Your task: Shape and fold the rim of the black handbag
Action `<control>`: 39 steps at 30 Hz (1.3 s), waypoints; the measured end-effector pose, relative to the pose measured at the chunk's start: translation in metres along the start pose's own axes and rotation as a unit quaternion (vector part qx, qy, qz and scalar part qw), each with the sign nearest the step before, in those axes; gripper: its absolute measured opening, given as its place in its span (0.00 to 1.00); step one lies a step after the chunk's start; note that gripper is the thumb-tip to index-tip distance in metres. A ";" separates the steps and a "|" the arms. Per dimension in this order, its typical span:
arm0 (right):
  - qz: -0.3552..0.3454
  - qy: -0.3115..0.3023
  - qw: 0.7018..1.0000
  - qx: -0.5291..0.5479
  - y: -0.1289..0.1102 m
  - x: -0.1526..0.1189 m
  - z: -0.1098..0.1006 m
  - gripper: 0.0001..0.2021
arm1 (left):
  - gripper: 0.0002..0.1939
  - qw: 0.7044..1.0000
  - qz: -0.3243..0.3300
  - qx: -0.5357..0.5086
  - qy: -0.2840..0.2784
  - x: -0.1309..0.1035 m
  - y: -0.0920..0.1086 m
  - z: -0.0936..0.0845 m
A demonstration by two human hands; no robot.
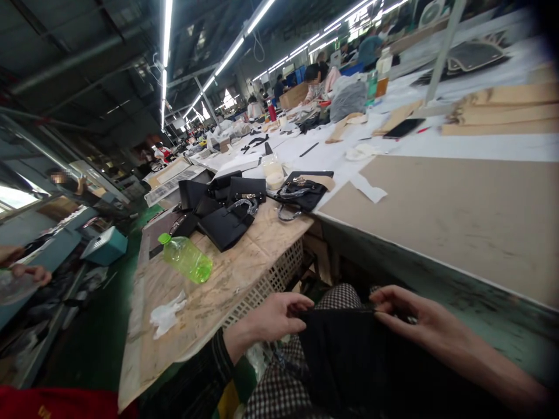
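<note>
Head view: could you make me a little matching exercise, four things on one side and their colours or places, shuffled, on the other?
Column one:
1. Bottle near the black bags
2. Dark piece
3. Phone
4. Crumpled scrap

Column two:
A. Flat on the white tabletop, near the folded tan pieces
B. White
C. See-through green
D. Held at its top edge by the left hand and right hand

Right pairs: 1-C, 2-D, 3-A, 4-B.
</note>
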State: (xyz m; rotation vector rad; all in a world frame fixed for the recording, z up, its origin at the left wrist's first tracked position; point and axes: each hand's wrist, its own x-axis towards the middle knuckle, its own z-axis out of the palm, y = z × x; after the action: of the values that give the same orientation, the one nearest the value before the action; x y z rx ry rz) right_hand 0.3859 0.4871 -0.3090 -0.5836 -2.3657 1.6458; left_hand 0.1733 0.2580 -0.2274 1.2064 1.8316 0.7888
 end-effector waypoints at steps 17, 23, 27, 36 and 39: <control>-0.008 0.018 0.998 0.063 -0.036 -0.029 -0.029 0.14 | 0.09 0.990 0.110 0.059 -0.071 0.111 0.037 0.065; 0.088 0.175 0.976 -0.092 -0.038 -0.118 -0.020 0.38 | 0.07 0.988 0.104 0.089 -0.069 0.119 0.039 0.064; 0.175 0.276 0.945 -0.020 -0.016 -0.164 0.030 0.43 | 0.10 0.984 0.106 0.076 -0.124 0.132 0.035 0.074; 0.193 0.242 0.946 0.097 -0.012 -0.175 0.004 0.28 | 0.17 0.948 0.140 0.090 -0.272 0.144 0.059 0.049; 0.158 0.170 0.961 0.149 -0.034 -0.175 -0.030 0.28 | 0.16 0.931 0.141 0.094 -0.322 0.134 0.076 0.022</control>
State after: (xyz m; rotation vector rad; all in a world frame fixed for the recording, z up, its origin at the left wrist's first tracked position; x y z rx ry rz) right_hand 0.5481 0.4277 -0.2559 -1.1244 -1.8086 1.8048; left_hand 0.1948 0.4112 -0.2119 1.6414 1.2223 0.2986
